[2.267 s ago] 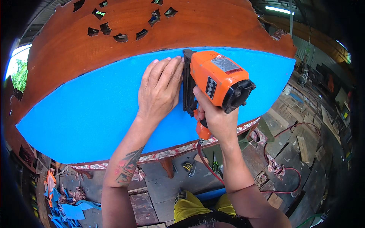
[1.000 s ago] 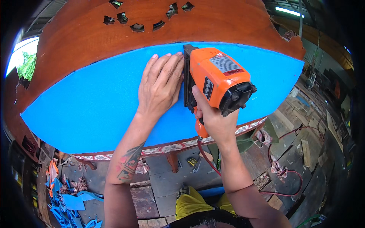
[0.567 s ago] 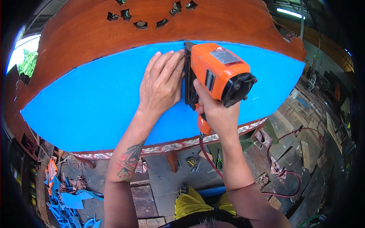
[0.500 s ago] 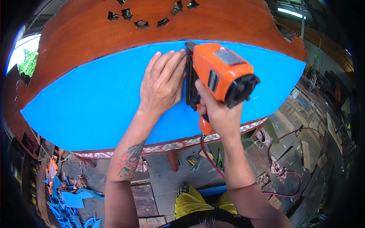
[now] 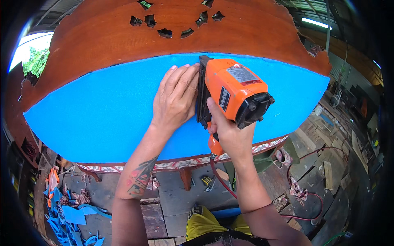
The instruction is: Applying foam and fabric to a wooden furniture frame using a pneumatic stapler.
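Blue foam (image 5: 98, 108) meets the brown wooden panel (image 5: 106, 39); compared with half a second ago, the orange nailer (image 5: 236, 82) looks sharper and its rear sits nearer the person, while its nose stays by the foam's upper edge, so work seems kept to one spot. The right hand (image 5: 232, 129) wraps its handle; the left hand (image 5: 174, 98) lies flat beside it, fingers close together.

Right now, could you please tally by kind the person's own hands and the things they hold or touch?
Hands: 2 (left hand, right hand)
Orange fastener gun, in the right hand: 1
Blue pad, under the left hand: 1
Total: 4
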{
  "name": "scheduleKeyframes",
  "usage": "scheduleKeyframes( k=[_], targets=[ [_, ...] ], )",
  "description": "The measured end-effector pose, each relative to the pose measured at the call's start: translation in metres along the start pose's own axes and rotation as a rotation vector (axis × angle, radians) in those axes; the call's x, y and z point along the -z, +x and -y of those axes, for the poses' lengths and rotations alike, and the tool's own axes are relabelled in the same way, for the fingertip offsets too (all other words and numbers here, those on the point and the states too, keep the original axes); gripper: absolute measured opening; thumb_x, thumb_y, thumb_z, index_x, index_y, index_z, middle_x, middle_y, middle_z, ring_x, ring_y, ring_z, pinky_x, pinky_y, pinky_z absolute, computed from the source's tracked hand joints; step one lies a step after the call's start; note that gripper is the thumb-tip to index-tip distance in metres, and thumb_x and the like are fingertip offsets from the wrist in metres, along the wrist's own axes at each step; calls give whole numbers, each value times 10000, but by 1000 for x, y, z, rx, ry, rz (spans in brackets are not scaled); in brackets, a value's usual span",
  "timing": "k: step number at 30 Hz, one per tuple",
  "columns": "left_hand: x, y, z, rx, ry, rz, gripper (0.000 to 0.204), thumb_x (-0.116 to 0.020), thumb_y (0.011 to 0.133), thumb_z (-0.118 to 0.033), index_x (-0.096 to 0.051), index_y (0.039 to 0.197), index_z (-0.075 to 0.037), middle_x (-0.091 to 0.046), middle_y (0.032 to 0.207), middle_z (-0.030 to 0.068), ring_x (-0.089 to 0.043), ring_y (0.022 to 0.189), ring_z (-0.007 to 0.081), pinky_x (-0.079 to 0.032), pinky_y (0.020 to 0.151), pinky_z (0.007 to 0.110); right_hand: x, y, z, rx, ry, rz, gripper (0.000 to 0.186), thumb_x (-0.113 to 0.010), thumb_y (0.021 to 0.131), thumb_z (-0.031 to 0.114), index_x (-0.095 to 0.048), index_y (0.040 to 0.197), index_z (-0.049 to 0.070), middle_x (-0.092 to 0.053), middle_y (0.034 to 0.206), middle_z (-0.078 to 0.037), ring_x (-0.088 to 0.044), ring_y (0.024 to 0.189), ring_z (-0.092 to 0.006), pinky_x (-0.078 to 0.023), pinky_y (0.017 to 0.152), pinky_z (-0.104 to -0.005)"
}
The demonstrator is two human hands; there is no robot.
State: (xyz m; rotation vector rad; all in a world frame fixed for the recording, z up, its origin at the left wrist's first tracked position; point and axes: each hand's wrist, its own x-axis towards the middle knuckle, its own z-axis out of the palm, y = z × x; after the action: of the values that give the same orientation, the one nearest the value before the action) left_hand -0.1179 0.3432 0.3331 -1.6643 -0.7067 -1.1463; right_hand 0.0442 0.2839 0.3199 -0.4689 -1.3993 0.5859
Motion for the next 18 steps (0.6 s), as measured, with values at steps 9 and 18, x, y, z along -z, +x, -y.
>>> scheduleKeyframes(
  k=[9,18],
  targets=[
    [2,-2,3,6,5,70,436,-618,819,-46,-654,1250,8,-588,1372,78,-536,1273,259,-423,1112,454,-7,4,-6,83,-39,-3,127,-716,910,28,-618,960,-35,-581,620,-37,-568,490,-114,-449,462,-276],
    [13,-7,9,21,142,-4,478,-732,853,-153,-651,1321,-102,-624,1331,28,-557,1237,214,-404,1108,421,-7,-8,-12,211,-139,28,201,-742,891,16,-623,1045,-38,-625,713,-31,-590,526,-98,-454,472,-258]
  ],
)
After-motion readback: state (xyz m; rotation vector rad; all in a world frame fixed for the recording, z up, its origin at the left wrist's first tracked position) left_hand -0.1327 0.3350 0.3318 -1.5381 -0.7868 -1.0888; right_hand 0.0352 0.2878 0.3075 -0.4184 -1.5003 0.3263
